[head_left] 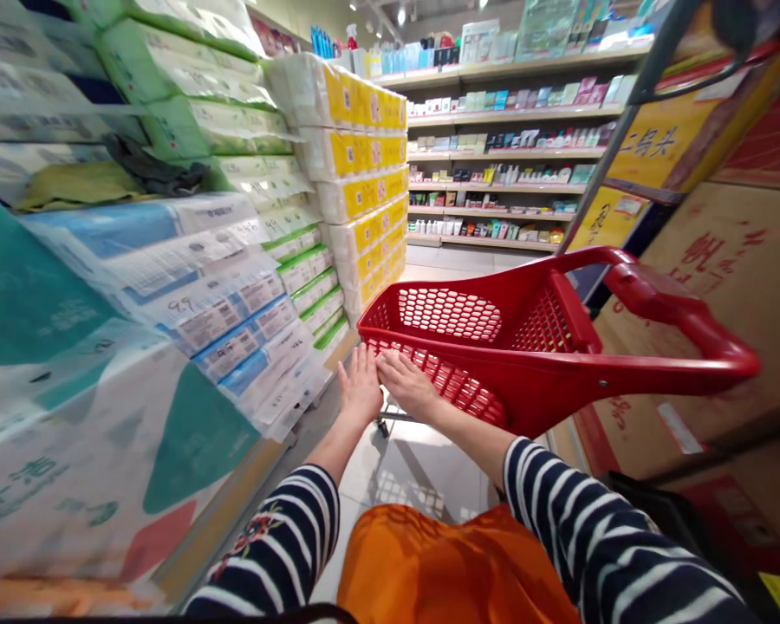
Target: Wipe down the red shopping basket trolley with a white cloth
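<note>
A red plastic shopping cart point(533, 360) stands crosswise in front of me, its handle toward the right and its perforated basket toward the left. Both hands are stretched out at the basket's left end. My left hand point(362, 386) has its fingers extended upward near the rim corner, holding nothing. Beside it, my right hand point(406, 381) lies flat with extended fingers against the cart's perforated side. The two hands are close together; whether the left one presses on the cart I cannot tell. Inside the basket no goods show through the part I see.
Stacked tissue packs point(227, 277) line the left side, with yellow-and-white paper packs point(364, 156) beyond. Cardboard boxes point(702, 303) are piled at right, close to the cart handle. Shelves of toiletries point(494, 156) stand at the back. Pale floor tiles point(422, 464) lie under the cart.
</note>
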Demonstrator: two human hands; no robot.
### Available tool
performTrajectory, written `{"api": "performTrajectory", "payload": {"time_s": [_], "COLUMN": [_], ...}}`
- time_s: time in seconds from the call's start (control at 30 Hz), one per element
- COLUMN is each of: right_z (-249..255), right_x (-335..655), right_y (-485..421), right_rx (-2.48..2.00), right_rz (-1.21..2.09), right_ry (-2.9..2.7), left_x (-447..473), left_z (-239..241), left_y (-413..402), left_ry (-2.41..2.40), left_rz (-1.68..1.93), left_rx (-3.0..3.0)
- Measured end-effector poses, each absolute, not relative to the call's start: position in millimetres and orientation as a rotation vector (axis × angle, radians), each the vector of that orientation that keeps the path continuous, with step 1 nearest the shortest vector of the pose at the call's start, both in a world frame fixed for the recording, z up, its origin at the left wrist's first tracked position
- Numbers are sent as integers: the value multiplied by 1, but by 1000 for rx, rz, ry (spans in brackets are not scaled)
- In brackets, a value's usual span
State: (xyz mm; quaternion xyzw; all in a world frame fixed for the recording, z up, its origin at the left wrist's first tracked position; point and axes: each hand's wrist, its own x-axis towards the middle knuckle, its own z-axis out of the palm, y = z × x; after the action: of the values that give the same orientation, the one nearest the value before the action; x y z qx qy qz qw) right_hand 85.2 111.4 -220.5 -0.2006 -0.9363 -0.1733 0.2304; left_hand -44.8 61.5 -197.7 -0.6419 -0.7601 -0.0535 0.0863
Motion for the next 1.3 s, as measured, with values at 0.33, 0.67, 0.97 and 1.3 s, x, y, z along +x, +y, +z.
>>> {"api": "performTrajectory", "payload": {"time_s": [0.33,0.67,0.97,1.3], "right_z": [-127,-99,-85,-92], "right_x": [253,373,415,421], "right_y": [73,55,87,107], "right_rx": [-1062,-1359,-1491,-1340], "right_rz": [-771,-944,-891,-766], "right_ry": [-2189,-1947,-1781,-1651], "left_x": [15,36,60,59], "left_z": [-156,-164,-162,-168], "left_y": [99,56,29,8], "left_ry": [-2049,-1976,-2056,-2096], "left_rz": [-160,-73,-50,-77], "left_rx": [-2196,-2145,-2147,-2050]}}
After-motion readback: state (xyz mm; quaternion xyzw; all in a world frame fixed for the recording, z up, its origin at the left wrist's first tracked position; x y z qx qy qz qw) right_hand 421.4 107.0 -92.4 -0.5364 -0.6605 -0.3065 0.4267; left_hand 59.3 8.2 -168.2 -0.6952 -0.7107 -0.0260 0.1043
